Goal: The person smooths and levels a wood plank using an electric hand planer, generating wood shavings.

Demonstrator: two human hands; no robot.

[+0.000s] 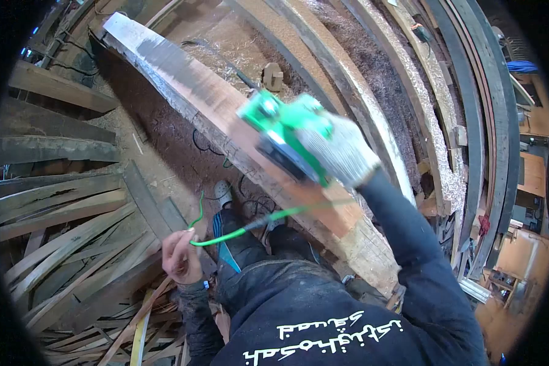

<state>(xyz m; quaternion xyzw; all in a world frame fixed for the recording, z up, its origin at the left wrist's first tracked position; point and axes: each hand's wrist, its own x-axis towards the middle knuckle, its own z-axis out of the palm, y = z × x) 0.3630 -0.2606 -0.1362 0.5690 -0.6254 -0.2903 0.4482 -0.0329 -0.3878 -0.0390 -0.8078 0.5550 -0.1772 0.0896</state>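
My right hand [341, 152], in a pale knitted glove, grips a green power planer [293, 131] that is blurred by motion. The planer rests on a long, thick timber beam [207, 91], which runs from the upper left to the lower right. My left hand [182, 255] is bare and closed round the planer's green cable [226, 236], off to the left of the beam. From the left hand the cable passes rightward toward the back of the planer. The planed face near the tool looks reddish and smooth.
Curved timbers [372, 85] covered in shavings lie beyond the beam. Stacked planks [67, 207] and scrap strips fill the left side. Dark cables loop on the floor near my shoe [223, 193]. A wooden block [272, 77] sits behind the beam.
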